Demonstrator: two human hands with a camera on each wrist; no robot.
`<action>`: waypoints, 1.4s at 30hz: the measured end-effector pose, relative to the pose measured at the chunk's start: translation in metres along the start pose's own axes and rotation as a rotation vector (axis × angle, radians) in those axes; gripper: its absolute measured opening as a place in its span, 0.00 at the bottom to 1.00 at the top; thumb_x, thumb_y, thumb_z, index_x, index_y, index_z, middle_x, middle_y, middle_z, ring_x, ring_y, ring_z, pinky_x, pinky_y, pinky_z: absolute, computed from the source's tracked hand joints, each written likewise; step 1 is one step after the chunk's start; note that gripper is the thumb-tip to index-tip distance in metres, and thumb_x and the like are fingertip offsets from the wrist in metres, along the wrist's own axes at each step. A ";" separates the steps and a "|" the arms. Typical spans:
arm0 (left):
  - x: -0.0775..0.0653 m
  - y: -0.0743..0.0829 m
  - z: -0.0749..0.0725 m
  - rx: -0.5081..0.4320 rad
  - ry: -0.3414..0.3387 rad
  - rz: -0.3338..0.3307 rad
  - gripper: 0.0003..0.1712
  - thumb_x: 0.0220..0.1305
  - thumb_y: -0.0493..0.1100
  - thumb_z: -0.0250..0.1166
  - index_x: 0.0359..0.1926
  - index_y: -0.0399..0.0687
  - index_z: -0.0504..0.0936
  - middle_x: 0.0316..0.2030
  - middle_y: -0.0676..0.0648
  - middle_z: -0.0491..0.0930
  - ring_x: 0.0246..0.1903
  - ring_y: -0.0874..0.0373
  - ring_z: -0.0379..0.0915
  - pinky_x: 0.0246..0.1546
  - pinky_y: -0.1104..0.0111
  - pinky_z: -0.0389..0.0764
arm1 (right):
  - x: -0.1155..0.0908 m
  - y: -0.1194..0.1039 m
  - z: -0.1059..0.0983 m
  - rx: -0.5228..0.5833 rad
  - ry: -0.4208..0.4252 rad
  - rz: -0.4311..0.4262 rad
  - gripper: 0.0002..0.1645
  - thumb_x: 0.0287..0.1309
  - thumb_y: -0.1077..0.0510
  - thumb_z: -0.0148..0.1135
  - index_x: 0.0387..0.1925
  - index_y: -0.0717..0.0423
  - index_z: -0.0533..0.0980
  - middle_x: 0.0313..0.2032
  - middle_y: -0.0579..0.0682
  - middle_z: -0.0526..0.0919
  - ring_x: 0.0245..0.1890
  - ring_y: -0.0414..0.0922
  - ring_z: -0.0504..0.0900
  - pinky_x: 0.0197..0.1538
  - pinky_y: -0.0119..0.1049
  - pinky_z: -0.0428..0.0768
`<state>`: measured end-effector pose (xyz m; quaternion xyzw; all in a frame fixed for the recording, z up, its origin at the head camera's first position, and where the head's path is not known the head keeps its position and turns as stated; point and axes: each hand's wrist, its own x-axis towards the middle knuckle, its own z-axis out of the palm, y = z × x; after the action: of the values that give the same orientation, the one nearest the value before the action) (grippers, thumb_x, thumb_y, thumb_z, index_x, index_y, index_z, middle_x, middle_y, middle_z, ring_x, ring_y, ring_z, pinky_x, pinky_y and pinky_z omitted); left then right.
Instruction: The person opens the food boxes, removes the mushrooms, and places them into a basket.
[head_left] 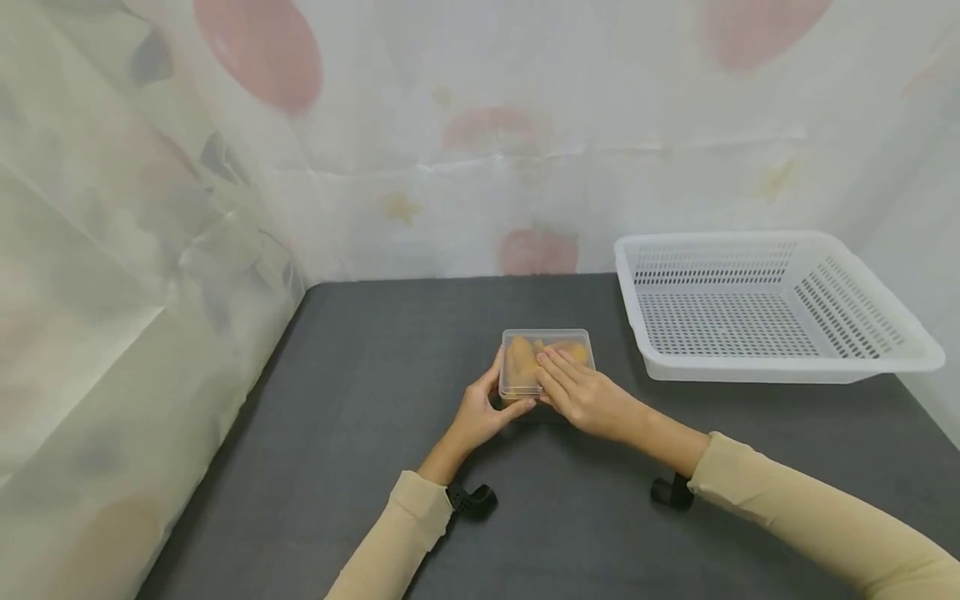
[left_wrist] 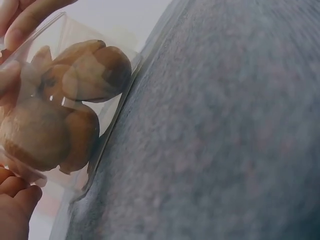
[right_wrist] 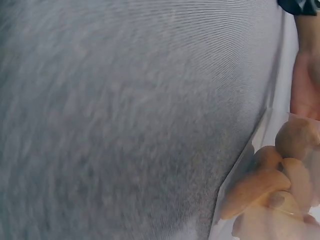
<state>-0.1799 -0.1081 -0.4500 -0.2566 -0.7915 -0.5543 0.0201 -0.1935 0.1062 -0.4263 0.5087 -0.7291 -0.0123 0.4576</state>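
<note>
A clear plastic box with a lid stands on the dark table, holding several brown, rounded food-like pieces; their exact kind is unclear. My left hand holds the box by its left side, thumb along the front corner. Across the right part of the lid lies my right hand, its fingers nearly straight and pressing on top. In the left wrist view the brown pieces show through the clear wall, with fingertips at the box's edges. The right wrist view shows the pieces at lower right.
A white perforated plastic basket stands at the back right of the dark grey table. Patterned curtains hang behind and at the left. Black straps with small devices sit on both wrists.
</note>
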 end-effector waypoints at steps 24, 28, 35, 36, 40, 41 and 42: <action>-0.001 -0.022 -0.013 -0.070 0.046 0.020 0.38 0.61 0.32 0.63 0.71 0.39 0.60 0.73 0.37 0.57 0.72 0.41 0.56 0.70 0.48 0.62 | 0.010 0.013 -0.012 0.139 0.114 0.272 0.23 0.70 0.50 0.51 0.43 0.65 0.82 0.38 0.58 0.88 0.38 0.52 0.87 0.44 0.48 0.86; -0.001 -0.022 -0.012 -0.080 0.050 0.023 0.37 0.62 0.32 0.63 0.71 0.40 0.61 0.74 0.37 0.55 0.73 0.41 0.55 0.70 0.47 0.60 | 0.008 0.013 -0.019 0.153 0.119 0.300 0.21 0.70 0.52 0.51 0.43 0.66 0.82 0.38 0.58 0.88 0.39 0.53 0.87 0.45 0.51 0.85; 0.000 -0.027 -0.008 -0.129 0.031 0.048 0.37 0.63 0.31 0.62 0.71 0.37 0.59 0.75 0.36 0.50 0.75 0.40 0.48 0.73 0.67 0.61 | -0.001 0.006 -0.032 0.213 0.072 0.343 0.21 0.71 0.54 0.48 0.45 0.66 0.81 0.44 0.59 0.87 0.45 0.53 0.86 0.52 0.53 0.82; 0.000 -0.028 -0.007 -0.144 0.026 0.051 0.38 0.63 0.32 0.61 0.72 0.36 0.58 0.76 0.36 0.48 0.75 0.40 0.45 0.73 0.73 0.60 | -0.003 0.005 -0.034 0.219 0.062 0.350 0.22 0.72 0.53 0.47 0.46 0.66 0.81 0.46 0.60 0.86 0.47 0.53 0.85 0.55 0.52 0.81; 0.001 -0.031 -0.005 -0.192 0.021 0.098 0.39 0.65 0.36 0.61 0.72 0.31 0.55 0.75 0.32 0.44 0.76 0.40 0.40 0.69 0.85 0.55 | -0.008 -0.003 -0.043 0.245 0.074 0.364 0.25 0.72 0.52 0.45 0.49 0.68 0.79 0.50 0.63 0.84 0.51 0.57 0.84 0.69 0.47 0.71; 0.001 -0.031 -0.005 -0.206 0.022 0.110 0.39 0.65 0.37 0.61 0.72 0.30 0.54 0.75 0.31 0.44 0.76 0.41 0.39 0.70 0.85 0.55 | -0.009 -0.005 -0.044 0.249 0.077 0.364 0.25 0.71 0.52 0.46 0.51 0.68 0.78 0.50 0.63 0.84 0.52 0.57 0.83 0.72 0.44 0.67; 0.001 -0.032 -0.004 -0.216 0.024 0.121 0.39 0.66 0.37 0.61 0.71 0.29 0.54 0.75 0.31 0.43 0.76 0.42 0.39 0.70 0.85 0.54 | -0.010 -0.007 -0.046 0.248 0.089 0.356 0.24 0.71 0.52 0.47 0.51 0.69 0.78 0.50 0.64 0.84 0.52 0.57 0.83 0.74 0.43 0.65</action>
<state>-0.1959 -0.1194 -0.4762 -0.2980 -0.7099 -0.6372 0.0353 -0.1564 0.1307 -0.4093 0.4244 -0.7824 0.1809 0.4184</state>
